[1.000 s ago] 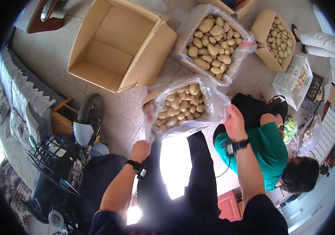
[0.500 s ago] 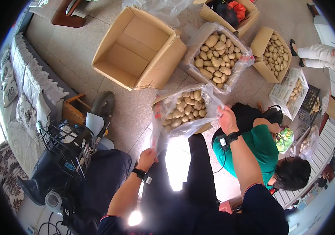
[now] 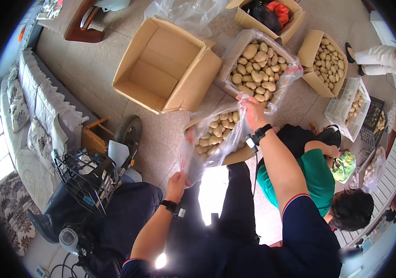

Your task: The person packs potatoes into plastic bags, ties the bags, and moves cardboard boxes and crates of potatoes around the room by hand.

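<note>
A clear plastic bag liner (image 3: pixel 217 154) stands up around the potatoes (image 3: pixel 212 137) in the cardboard box (image 3: pixel 240 156) in front of me. My left hand (image 3: pixel 176 186) is closed on the liner's near left edge. On the far right side, my right hand (image 3: pixel 252 113) pinches the liner's edge and pulls it inward over part of the potatoes. Just beyond that hand sits another lined box (image 3: pixel 282 94), full of potatoes (image 3: pixel 257 68).
An open cardboard box (image 3: pixel 154 65) stands at upper left. To the right are a box of potatoes (image 3: pixel 328 62), a white crate (image 3: pixel 346 104) and a crouching person in a green shirt (image 3: pixel 316 178). A scooter (image 3: pixel 110 204) is at left; another person's legs (image 3: pixel 378 62) show at far right.
My right hand has moved left and away from me, drawing the liner's right edge over the box. My left hand keeps its hold. The view has shifted slightly.
</note>
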Motion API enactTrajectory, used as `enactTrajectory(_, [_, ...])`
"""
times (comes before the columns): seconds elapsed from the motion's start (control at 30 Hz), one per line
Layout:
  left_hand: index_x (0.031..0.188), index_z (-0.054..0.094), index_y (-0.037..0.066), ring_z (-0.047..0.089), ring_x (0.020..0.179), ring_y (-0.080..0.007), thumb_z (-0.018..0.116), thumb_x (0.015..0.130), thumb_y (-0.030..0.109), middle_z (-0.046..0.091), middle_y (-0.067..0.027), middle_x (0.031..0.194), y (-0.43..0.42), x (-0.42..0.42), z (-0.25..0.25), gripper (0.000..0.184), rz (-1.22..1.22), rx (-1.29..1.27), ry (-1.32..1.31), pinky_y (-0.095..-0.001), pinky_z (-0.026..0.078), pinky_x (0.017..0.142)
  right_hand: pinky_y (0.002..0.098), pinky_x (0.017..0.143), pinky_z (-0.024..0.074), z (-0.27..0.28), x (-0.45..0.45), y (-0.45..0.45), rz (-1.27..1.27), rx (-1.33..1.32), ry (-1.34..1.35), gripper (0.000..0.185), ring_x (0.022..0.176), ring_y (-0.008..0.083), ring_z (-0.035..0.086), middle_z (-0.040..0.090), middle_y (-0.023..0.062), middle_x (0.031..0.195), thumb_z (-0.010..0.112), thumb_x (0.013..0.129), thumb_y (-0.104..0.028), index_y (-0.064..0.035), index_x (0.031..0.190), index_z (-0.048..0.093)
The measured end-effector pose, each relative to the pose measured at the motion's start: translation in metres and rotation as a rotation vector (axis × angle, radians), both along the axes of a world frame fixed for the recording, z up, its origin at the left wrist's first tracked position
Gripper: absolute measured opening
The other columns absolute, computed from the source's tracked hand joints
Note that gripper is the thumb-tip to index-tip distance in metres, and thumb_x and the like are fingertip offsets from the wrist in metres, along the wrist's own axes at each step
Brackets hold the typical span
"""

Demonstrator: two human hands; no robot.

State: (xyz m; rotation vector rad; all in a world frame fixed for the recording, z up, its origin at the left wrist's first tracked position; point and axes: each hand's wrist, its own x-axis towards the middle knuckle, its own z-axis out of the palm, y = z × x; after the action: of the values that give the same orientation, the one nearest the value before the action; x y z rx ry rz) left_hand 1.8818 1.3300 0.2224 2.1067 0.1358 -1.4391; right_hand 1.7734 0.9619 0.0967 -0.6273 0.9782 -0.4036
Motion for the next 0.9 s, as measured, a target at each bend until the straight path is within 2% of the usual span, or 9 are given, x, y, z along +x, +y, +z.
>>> enactTrajectory(0.13, [0.075, 0.059, 0.001, 0.052, 0.058, -0.0119, 0.052, 0.090, 0.021, 0.060, -0.0049, 0.063, 0.007, -0.008, 0.004, 0.026, 0.046, 0.018, -0.002, -0.0258, 0.041, 0.060, 0.0249, 0.075, 0.0411, 0.005, -0.017, 0.009, 0.089, -0.189, 0.105, 0.015, 0.078, 0.0138, 0.053, 0.062, 0.0055, 0.090, 0.052, 0.081, -0.006, -0.0008, 0.092, 0.062])
enactTrajectory(0.17, [0.076, 0.059, 0.001, 0.052, 0.057, -0.0119, 0.052, 0.090, 0.020, 0.059, -0.0047, 0.062, 0.003, -0.007, 0.011, 0.025, 0.050, 0.012, -0.003, -0.0260, 0.041, 0.058, 0.0263, 0.077, 0.0402, 0.003, -0.037, 0.008, -0.069, -0.016, -0.105, 0.013, 0.078, 0.0162, 0.052, 0.057, 0.0048, 0.082, 0.047, 0.078, -0.003, -0.0005, 0.083, 0.059])
enactTrajectory(0.23, [0.078, 0.059, 0.001, 0.051, 0.056, -0.0118, 0.052, 0.090, 0.019, 0.058, -0.0044, 0.062, 0.000, -0.007, 0.013, 0.024, 0.068, 0.006, 0.002, -0.0263, 0.041, 0.056, 0.0276, 0.076, 0.0387, 0.018, -0.066, 0.011, -0.303, 0.081, -0.014, 0.009, 0.075, 0.0169, 0.049, 0.050, 0.0054, 0.076, 0.041, 0.072, -0.001, -0.0042, 0.069, 0.048])
enactTrajectory(0.33, [0.081, 0.059, 0.002, 0.048, 0.054, -0.0094, 0.050, 0.091, 0.016, 0.052, -0.0012, 0.059, 0.005, -0.009, 0.011, 0.020, 0.266, -0.081, 0.042, -0.0244, 0.039, 0.051, 0.0268, 0.066, 0.0362, 0.066, -0.109, 0.013, 0.277, -0.382, 0.353, 0.009, 0.067, 0.0158, 0.047, 0.049, 0.0052, 0.064, 0.042, 0.067, -0.004, -0.0035, 0.061, 0.048])
enactTrajectory(0.4, [0.082, 0.059, 0.003, 0.044, 0.052, -0.0064, 0.050, 0.091, 0.015, 0.045, 0.0024, 0.058, 0.000, -0.006, 0.023, 0.018, 0.390, -0.092, 0.122, -0.0218, 0.037, 0.049, 0.0261, 0.062, 0.0368, 0.068, -0.112, 0.022, 0.152, -0.177, 0.213, 0.013, 0.063, 0.0135, 0.048, 0.052, 0.0043, 0.061, 0.042, 0.068, -0.004, -0.0020, 0.060, 0.053])
enactTrajectory(0.43, [0.086, 0.058, 0.007, 0.038, 0.050, -0.0035, 0.050, 0.094, 0.018, 0.037, 0.0073, 0.056, -0.002, -0.005, 0.031, 0.016, 0.366, -0.095, 0.138, -0.0224, 0.040, 0.055, 0.0250, 0.060, 0.0366, 0.075, -0.114, 0.029, 0.255, -0.167, 0.297, 0.015, 0.060, 0.0123, 0.047, 0.052, 0.0038, 0.060, 0.042, 0.068, -0.004, -0.0013, 0.061, 0.055])
enactTrajectory(0.53, [0.085, 0.058, 0.006, 0.038, 0.050, -0.0033, 0.050, 0.092, 0.018, 0.038, 0.0071, 0.056, -0.002, -0.009, 0.059, 0.016, 0.310, -0.107, 0.099, -0.0214, 0.039, 0.053, 0.0244, 0.050, 0.0362, 0.090, -0.123, 0.061, 0.532, -0.210, 0.401, 0.018, 0.053, 0.0101, 0.048, 0.053, 0.0036, 0.056, 0.044, 0.071, -0.006, 0.0009, 0.064, 0.059])
enactTrajectory(0.67, [0.084, 0.058, 0.006, 0.038, 0.049, -0.0033, 0.050, 0.091, 0.017, 0.039, 0.0071, 0.057, 0.029, -0.026, 0.081, 0.015, 0.251, -0.068, 0.113, -0.0209, 0.039, 0.052, 0.0260, 0.054, 0.0435, 0.126, -0.164, 0.112, 0.872, -0.204, 0.442, 0.016, 0.057, 0.0120, 0.056, 0.060, 0.0059, 0.061, 0.051, 0.076, -0.009, -0.0005, 0.073, 0.064])
enactTrajectory(0.9, [0.080, 0.056, 0.005, 0.035, 0.045, -0.0057, 0.050, 0.089, 0.015, 0.038, 0.0052, 0.054, 0.011, -0.044, 0.121, 0.015, 0.402, -0.060, 0.136, -0.0258, 0.040, 0.051, 0.0302, 0.054, 0.0384, 0.214, -0.196, 0.164, 0.561, -0.168, 0.553, 0.017, 0.055, 0.0137, 0.048, 0.052, 0.0053, 0.060, 0.056, 0.084, -0.017, -0.0007, 0.083, 0.060])
